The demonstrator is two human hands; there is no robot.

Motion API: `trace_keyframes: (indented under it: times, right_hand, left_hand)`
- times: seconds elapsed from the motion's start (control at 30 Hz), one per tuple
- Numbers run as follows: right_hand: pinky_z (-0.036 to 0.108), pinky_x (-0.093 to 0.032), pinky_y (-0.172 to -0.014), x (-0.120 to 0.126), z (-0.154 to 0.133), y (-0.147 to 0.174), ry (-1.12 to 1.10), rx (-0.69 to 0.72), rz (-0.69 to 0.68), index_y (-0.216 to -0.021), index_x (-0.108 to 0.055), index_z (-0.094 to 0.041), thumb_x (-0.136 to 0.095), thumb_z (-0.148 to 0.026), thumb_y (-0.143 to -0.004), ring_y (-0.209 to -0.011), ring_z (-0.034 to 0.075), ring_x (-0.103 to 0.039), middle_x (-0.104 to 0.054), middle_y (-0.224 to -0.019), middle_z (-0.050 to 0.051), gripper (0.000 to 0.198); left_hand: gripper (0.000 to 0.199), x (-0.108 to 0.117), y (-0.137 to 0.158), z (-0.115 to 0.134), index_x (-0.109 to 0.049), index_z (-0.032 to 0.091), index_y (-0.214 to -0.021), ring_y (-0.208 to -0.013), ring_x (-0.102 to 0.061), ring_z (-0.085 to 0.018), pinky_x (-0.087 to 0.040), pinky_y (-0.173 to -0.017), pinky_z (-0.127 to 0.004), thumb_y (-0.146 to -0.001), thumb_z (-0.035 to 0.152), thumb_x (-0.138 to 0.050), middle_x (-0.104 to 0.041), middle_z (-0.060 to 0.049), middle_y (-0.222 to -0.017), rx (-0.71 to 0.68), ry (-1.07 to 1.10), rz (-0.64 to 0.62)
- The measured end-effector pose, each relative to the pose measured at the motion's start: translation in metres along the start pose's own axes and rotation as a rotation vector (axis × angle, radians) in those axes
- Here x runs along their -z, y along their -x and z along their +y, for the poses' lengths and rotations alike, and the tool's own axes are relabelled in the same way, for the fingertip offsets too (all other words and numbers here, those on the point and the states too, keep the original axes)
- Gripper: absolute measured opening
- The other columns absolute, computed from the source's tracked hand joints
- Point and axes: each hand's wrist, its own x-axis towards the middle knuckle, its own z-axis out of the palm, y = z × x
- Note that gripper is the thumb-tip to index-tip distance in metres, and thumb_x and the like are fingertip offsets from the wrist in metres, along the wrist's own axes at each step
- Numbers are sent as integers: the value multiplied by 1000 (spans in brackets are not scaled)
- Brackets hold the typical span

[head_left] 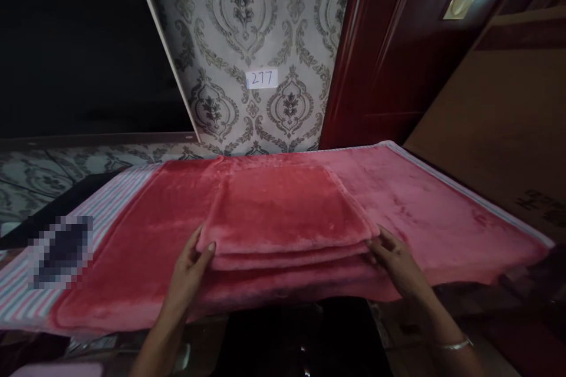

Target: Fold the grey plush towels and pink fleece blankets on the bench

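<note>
A folded pink-red plush cloth (283, 206), stacked in layers, lies in the middle of a larger pink plush blanket (424, 206). My left hand (193, 259) pinches the cloth's near left corner, thumb on top and fingers beneath. At the near right corner, my right hand (389, 250) has its fingers closed on the layered edge. The near edge between both hands looks straight, with the layers showing one above another. What lies under the fingertips is hidden.
Striped fabric (128, 191) borders the blanket at the left, partly under a blurred dark patch (64, 253). A large dark screen (88, 41) stands behind at left. A cardboard box (499, 112) rises at the right, beside a dark red door panel (389, 29). A paper label (262, 78) marks the wall.
</note>
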Motion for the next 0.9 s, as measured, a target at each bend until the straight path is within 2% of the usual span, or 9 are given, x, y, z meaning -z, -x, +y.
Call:
trace_keyframes:
  times: [0.1,0.17,0.23,0.3,0.37,0.47,0.6,0.73,0.9]
  right_hand:
    - [22,-32,-40,10,11,1,47,-108,-37,-97,-60,-19,-80,-63,-58,-40,11,-42,-49,-47,-8,62]
    - [24,-36,-41,15,16,1,78,-111,-5,-104,-61,-17,-74,-71,-61,-42,13,-46,-53,-49,-5,70]
    - [28,-44,-48,16,19,-1,150,-21,85,-113,-63,-16,-68,-75,-66,-51,16,-54,-63,-61,0,76]
    - [34,-53,-62,14,19,-4,287,122,202,-117,-66,-17,-64,-75,-69,-68,21,-63,-71,-83,6,75]
    - [40,-55,-77,8,20,-8,435,271,297,-116,-68,-18,-61,-73,-72,-85,25,-65,-72,-102,11,71]
    - [42,-53,-85,-2,20,-10,591,421,336,-116,-70,-17,-54,-70,-80,-92,27,-65,-71,-107,13,66]
    - [39,-53,-77,-7,11,-9,707,434,275,-115,-70,-16,-50,-64,-83,-83,26,-65,-72,-94,12,61]
    - [31,-46,-56,-8,-4,-7,665,354,252,-101,-69,-17,-48,-60,-83,-59,20,-59,-67,-70,5,52]
    - [29,-44,-51,1,13,-9,636,363,274,-85,-64,-19,-45,-58,-83,-52,17,-54,-64,-64,2,43]
  left_hand:
    - [83,11,1,-14,-67,17,-119,-108,-66,-30,-55,-85,-35,-54,68,-82,-74,-10,-107,164,8,-104]
    - [82,15,0,-21,-69,17,-112,-106,-66,-30,-54,-86,-37,-52,70,-82,-74,-10,-105,212,13,-52]
    - [80,16,-2,-23,-71,18,-102,-105,-65,-30,-52,-89,-37,-49,76,-78,-74,-9,-102,168,-19,72]
    - [76,12,-4,-19,-71,18,-92,-101,-64,-29,-51,-87,-36,-50,81,-72,-74,-8,-98,74,-95,113]
    - [70,4,-5,-14,-69,17,-87,-88,-64,-26,-51,-78,-33,-57,81,-66,-72,-5,-87,-14,-196,77]
    - [59,-6,-6,-9,-64,18,-75,-63,-52,-17,-43,-59,-27,-64,76,-61,-58,1,-63,-131,-341,109]
    - [53,-10,-6,-5,-60,18,-70,-57,-43,-14,-36,-54,-26,-69,71,-57,-48,4,-58,-203,-397,158]
    - [52,-10,-5,1,-62,18,-75,-69,-52,-16,-44,-63,-24,-74,70,-57,-56,1,-69,-196,-251,123]
    - [62,0,-5,-17,-65,17,-77,-75,-61,-21,-50,-67,-27,-65,78,-61,-66,-3,-73,-95,-232,99]
